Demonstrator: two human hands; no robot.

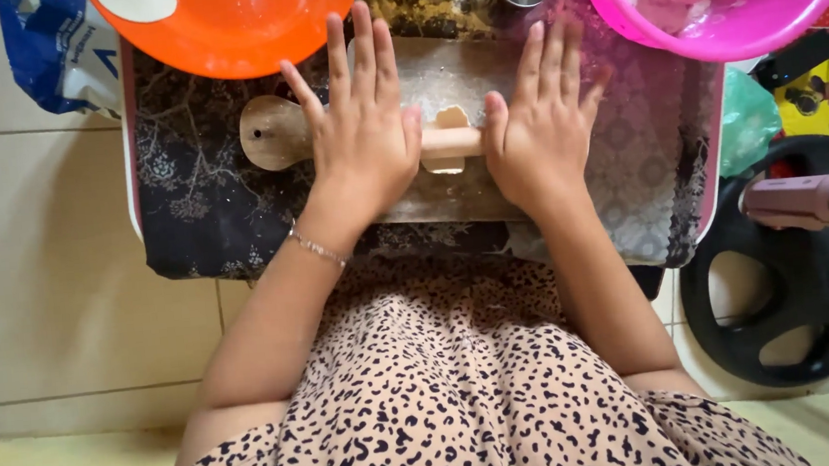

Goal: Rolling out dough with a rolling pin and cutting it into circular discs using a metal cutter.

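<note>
Both arms reach forward from the body toward twelve o'clock, forearms bare and converging slightly as they go. The left hand (361, 133) lies palm down with the fingers straight and a little spread, tips pointing to twelve o'clock, the thumb angled toward two o'clock. A thin bracelet (317, 246) circles the left wrist. The right hand (540, 122) is also flat, palm down, fingers extended and leaning toward one o'clock, the thumb turned in toward eleven o'clock. The two hands sit side by side, near each other, thumbs facing, neither one curled into a grip.
</note>
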